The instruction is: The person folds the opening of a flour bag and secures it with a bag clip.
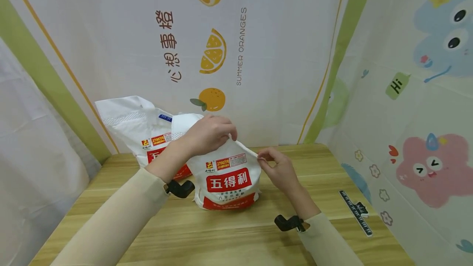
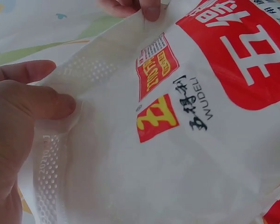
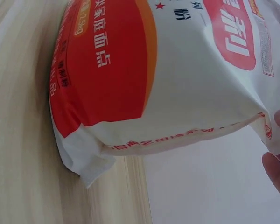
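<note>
A white and red flour bag (image 1: 229,180) stands upright on the wooden table, its printed front towards me. My left hand (image 1: 210,132) pinches the bag's top edge from above, thumb on the printed side in the left wrist view. At the upper right corner, my right hand (image 1: 278,167) pinches the same edge between thumb and fingers. The right wrist view shows the bag's red lower part (image 3: 107,70) and a folded bottom corner resting on the table. Whether the bag's top is sealed cannot be told.
A second, similar flour bag (image 1: 134,124) stands behind and to the left, partly hidden by my left arm. A black and white ruler-like strip (image 1: 355,212) lies near the table's right edge. Printed curtains (image 1: 281,73) hang behind the table and along its sides.
</note>
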Tool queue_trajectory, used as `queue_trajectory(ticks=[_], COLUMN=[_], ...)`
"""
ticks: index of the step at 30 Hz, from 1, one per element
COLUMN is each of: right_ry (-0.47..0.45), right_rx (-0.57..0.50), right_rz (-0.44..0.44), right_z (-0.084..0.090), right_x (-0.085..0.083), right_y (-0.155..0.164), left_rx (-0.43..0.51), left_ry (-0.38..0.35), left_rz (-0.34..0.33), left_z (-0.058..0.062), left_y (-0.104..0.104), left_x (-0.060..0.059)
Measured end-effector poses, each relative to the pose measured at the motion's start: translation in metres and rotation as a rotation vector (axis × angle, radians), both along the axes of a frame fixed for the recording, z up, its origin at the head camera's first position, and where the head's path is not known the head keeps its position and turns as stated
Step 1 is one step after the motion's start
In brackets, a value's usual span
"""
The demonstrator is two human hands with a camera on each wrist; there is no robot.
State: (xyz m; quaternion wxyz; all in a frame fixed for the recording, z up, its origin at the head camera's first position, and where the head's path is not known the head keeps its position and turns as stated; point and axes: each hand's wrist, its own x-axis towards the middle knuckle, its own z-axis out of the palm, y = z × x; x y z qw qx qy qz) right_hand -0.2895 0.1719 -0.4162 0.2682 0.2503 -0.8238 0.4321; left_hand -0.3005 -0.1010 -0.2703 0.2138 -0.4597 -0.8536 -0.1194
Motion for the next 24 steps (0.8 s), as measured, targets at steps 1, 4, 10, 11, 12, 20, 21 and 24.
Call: queue_trajectory(ticks=[1,4,10,11,12,20,21,24], right_ry=[-0.002,-0.01,-0.038,-0.035,-0.032,-0.076,-0.094,-0.148], right_rx=[0.008,0.03,0.028,0.022,0.017,-0.011,-0.015,-0.025], right_rz=[-0.002,-0.003,0.022,0.027,0.031,0.056,0.057,0.056], right_z=[0.0,0.0014,0.0027,0.0024,0.0019,0.0007,0.0013,0.0031], right_x=[0.0001,0.0009,0.002,0.0017,0.0016,0.001,0.0012,0.0016], right_y=[0.0,0.0007,0.0025,0.0027,0.0029,0.0034,0.0031,0.0023], left_rx=[0.0,0.001,0.0,0.002,0.005,0.002,-0.001,-0.001], left_ry=[0.009,0.025,-0.031,-0.04,-0.044,0.007,0.009,0.011], left_rz=[-0.003,-0.014,-0.007,-0.01,-0.015,0.028,0.038,0.054], left_z=[-0.0008,-0.0022,-0.002,-0.002,-0.0023,-0.0061,-0.0064,-0.0071], left_y=[0.0003,0.0001,-0.0057,-0.0065,-0.0069,-0.0077,-0.0077,-0.0077], left_x=[-0.0006,-0.0014,0.0003,0.0005,0.0001,-0.0006,-0.0006,-0.0004])
